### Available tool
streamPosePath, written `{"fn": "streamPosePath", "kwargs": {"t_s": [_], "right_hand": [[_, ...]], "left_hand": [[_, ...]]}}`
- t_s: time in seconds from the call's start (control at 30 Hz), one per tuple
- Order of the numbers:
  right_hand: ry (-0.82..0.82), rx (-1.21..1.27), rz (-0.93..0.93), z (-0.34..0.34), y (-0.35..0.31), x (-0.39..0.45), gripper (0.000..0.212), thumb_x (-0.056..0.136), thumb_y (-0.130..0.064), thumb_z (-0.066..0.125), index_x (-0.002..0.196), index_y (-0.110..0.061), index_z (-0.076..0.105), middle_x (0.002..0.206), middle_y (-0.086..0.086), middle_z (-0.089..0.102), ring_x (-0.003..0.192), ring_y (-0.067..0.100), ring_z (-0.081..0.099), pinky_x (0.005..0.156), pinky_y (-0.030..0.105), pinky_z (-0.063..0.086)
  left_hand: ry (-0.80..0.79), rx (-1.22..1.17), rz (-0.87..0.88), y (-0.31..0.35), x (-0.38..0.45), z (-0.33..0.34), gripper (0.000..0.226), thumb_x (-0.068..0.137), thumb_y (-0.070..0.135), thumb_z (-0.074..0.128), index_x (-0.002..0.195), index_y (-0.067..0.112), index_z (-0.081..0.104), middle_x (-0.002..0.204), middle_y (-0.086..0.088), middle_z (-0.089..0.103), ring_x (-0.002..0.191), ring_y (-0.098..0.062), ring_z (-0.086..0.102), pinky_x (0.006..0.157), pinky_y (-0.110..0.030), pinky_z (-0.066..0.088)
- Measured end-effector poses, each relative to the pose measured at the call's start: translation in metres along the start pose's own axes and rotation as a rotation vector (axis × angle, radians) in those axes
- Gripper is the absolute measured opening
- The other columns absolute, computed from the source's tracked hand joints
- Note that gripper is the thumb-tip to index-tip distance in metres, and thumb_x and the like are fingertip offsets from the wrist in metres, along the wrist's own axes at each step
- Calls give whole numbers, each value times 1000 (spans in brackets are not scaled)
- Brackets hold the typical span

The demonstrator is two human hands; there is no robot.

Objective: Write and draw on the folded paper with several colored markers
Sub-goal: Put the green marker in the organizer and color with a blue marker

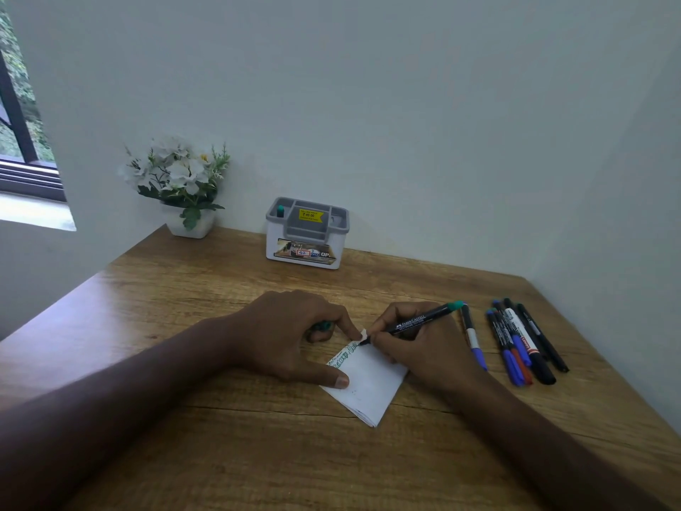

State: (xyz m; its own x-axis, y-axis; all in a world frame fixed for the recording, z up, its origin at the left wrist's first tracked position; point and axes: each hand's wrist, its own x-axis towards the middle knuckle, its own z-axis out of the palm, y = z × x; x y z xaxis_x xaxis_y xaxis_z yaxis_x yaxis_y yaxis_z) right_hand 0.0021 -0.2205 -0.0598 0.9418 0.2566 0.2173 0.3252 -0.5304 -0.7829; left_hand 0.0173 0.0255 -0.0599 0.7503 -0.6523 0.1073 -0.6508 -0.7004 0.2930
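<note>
Folded paper: a white folded paper (368,381) lies on the wooden counter (184,307), near the middle, turned at an angle, with green scribbled marks along its far-left edge.
Right hand: the right hand (416,344) grips a black marker with a green end (423,321), fingers curled round the barrel; the tip touches the paper at its far corner, at the end of the green marks.
Left hand: the left hand (294,333) pins the paper down, its thumb pressing the left edge and a fingertip on the far corner, while curled fingers hold a small green cap (324,325).
Spare markers: one blue-capped marker (473,337) lies just right of the right hand; a cluster of blue, red and black markers (523,341) lies further right, side by side.
Far side: a grey-and-white organiser box (306,234) stands against the wall, with a green item in its left slot; a white pot of white flowers (177,182) stands to its left.
</note>
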Motion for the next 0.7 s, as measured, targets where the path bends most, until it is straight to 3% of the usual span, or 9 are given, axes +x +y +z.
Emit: {"fn": "streamPosePath", "kwargs": {"t_s": [0.1, 0.37, 0.53, 0.7], "right_hand": [[14, -6, -8, -1, 0, 0, 12, 85, -14, 80, 81, -25, 79, 88, -13, 79, 83, 4, 73, 75, 29, 63], [34, 1, 2, 0, 0, -1, 12, 85, -14, 80, 80, -24, 80, 85, -15, 79, 80, 3, 73, 73, 30, 63], [34, -27, 0, 0, 0, 0, 13, 85, -16, 80, 80, -27, 78, 87, -20, 78, 80, -1, 72, 71, 22, 62], [52, -14, -2, -1, 2, 0, 11, 85, -15, 80, 80, -24, 79, 85, -16, 79, 78, 2, 73, 70, 24, 61]], "left_hand": [[-1, 3, -4, 0, 0, 0, 64, 78, 80, 66, 134, 54, 52, 96, 36, 51, 94, 8, 50, 74, -21, 40], [-2, 17, -5, 2, 0, -1, 61, 79, 80, 65, 132, 52, 52, 91, 27, 53, 88, 2, 52, 71, -23, 42], [-9, 22, -5, 1, -1, -1, 62, 78, 83, 63, 131, 52, 51, 98, 21, 59, 90, -1, 54, 76, -31, 50], [0, 20, -9, 1, -2, 0, 60, 78, 82, 64, 128, 52, 52, 94, 23, 56, 88, 0, 53, 75, -31, 49]]}}
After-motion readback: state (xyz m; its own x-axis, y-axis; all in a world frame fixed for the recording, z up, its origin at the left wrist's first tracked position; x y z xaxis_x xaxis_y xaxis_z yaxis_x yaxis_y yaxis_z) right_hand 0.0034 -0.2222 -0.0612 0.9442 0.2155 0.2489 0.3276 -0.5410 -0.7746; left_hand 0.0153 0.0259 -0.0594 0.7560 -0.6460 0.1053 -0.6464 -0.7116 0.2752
